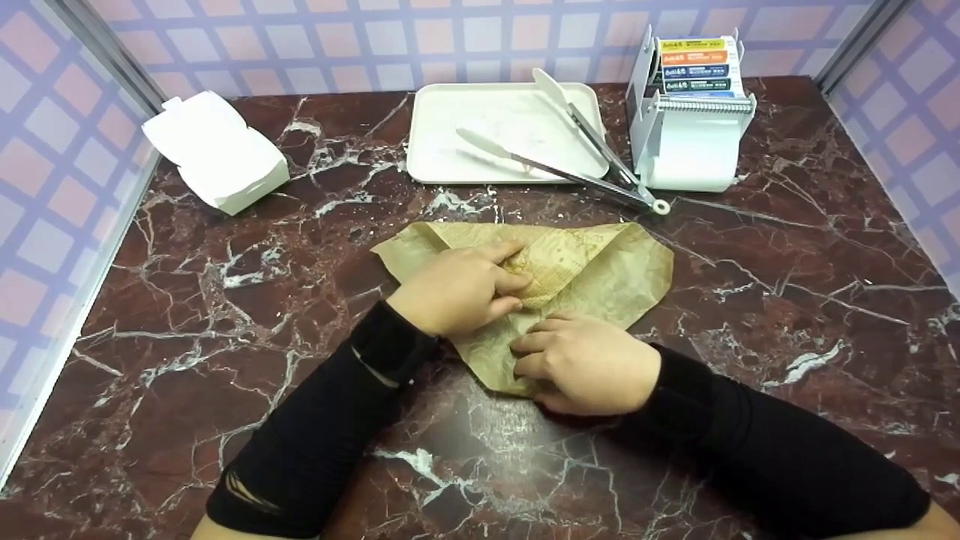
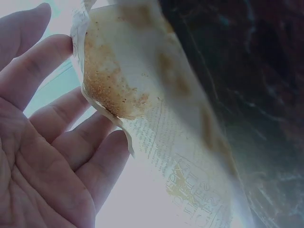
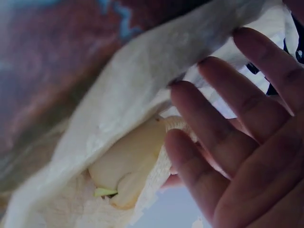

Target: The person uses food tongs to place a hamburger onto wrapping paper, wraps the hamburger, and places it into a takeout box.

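In the head view a sheet of brown wrapping paper (image 1: 622,289) lies at the middle of the table, its far part folded over toward me. My left hand (image 1: 457,289) rests on the fold with fingers extended, and its fingertips meet the printed paper (image 2: 156,128) in the left wrist view. Brown greasy patches mark that paper. My right hand (image 1: 592,364) touches the near corner, fingers slightly bent; its fingertips are at the paper's edge in the right wrist view. Inside the paper shows a pale bread-like food (image 3: 130,159) with a green bit at its end.
A white tray (image 1: 442,169) stands at the back, with tongs (image 1: 585,180) lying across it. Right of it is a rack (image 1: 641,127) with coloured boxes and a white roll (image 1: 697,154). An open white box (image 1: 225,161) sits at the back left of the marbled table (image 1: 187,405).
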A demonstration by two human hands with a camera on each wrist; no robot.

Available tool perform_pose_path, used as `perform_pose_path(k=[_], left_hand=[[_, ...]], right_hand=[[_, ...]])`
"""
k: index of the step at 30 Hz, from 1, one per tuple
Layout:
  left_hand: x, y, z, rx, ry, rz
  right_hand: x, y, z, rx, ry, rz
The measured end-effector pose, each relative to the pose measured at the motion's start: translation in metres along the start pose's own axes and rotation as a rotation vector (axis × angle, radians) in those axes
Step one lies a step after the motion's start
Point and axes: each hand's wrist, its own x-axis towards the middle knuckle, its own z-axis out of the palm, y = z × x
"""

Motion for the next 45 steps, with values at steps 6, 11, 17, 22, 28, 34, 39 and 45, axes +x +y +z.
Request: perform_pose_path(k=[6,11,17,22,28,34,39,45], left_hand=[[0.0,0.0,0.0,-0.008,-0.006,-0.002],[0.0,-0.001,-0.001,-0.017,0.001,0.016],[0.0,-0.001,-0.001,-0.041,-0.012,0.003],[0.0,-0.002,-0.001,-0.041,-0.024,-0.003],[0.0,-0.001,-0.001,-0.048,-0.017,0.005],[0.0,-0.003,-0.002,-0.084,-0.028,-0.005],[-0.002,-0.004,-0.004,-0.104,-0.027,0.016],[-0.004,-0.005,-0.005,-0.153,-0.024,0.051]], right_hand=[[0.001,-0.001,0.001,0.038,-0.013,-0.012],[0.002,0.002,0.002,0.07,0.113,-0.042],[-0.001,0.01,-0.009,0.171,0.104,0.024],[-0.002,0.01,-0.006,0.132,-0.008,0.043],[0.001,0.005,-0.003,0.158,0.079,-0.058],[-0.003,0.013,-0.013,0.268,0.161,0.09],[-0.007,0.026,-0.019,0.358,0.314,0.232],[-0.007,0.036,-0.02,0.392,0.461,0.38]])
